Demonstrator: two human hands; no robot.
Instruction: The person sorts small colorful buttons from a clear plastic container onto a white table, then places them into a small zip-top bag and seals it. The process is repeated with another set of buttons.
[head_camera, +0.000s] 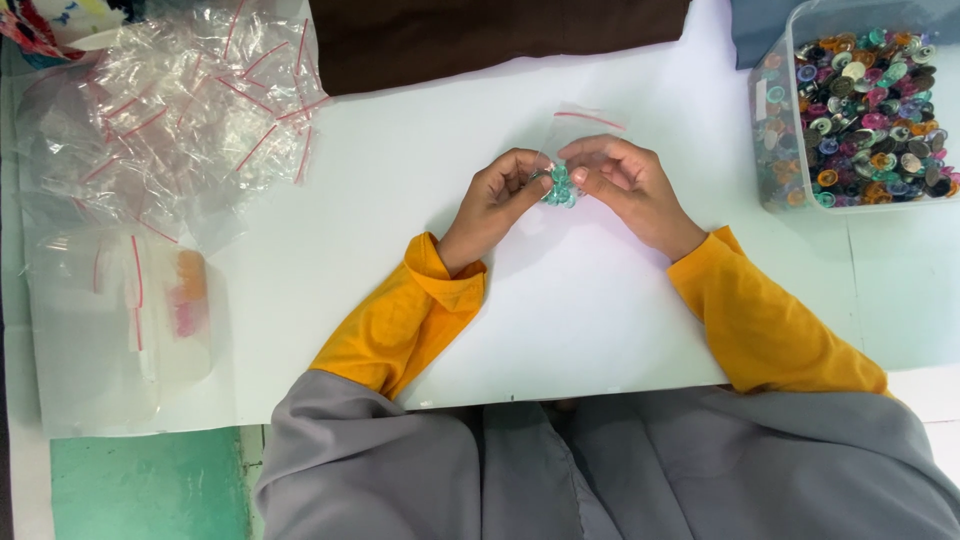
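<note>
Fingers (585, 178) of both hands pinching small bag (572, 150).
Teal buttons (560, 187) gathered at bag bottom; button tub (775, 150) right of bag.

Long mustard-yellow sleeves (400, 315) are worn on both arms, ending in loose cuffs at the wrists. A grey draped garment (600, 470) is seen over the upper arms and lap, falling in soft folds. Both hands are left bare; no rings or watch are seen.
</note>
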